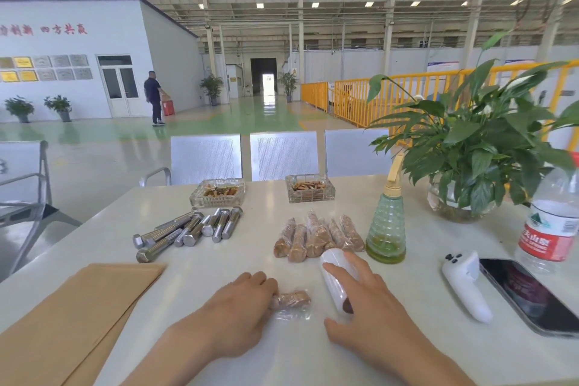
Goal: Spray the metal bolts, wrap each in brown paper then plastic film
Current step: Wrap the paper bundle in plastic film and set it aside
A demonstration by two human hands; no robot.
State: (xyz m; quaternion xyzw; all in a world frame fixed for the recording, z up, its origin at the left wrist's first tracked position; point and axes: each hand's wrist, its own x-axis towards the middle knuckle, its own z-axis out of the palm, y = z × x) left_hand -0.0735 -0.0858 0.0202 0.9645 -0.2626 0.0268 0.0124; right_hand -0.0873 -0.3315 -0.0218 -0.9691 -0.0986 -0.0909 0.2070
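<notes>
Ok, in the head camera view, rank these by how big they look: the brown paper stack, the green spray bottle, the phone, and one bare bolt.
1. brown paper stack, clearly largest, though it lies nearest the camera.
2 and 3. phone and green spray bottle: look similar, and the phone lies nearer, so unranked.
4. bare bolt, smallest.

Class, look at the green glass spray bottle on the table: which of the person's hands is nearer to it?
Right. The right hand rests on the white film roll just in front of the green glass spray bottle; the left hand holds a wrapped bolt farther left.
</notes>
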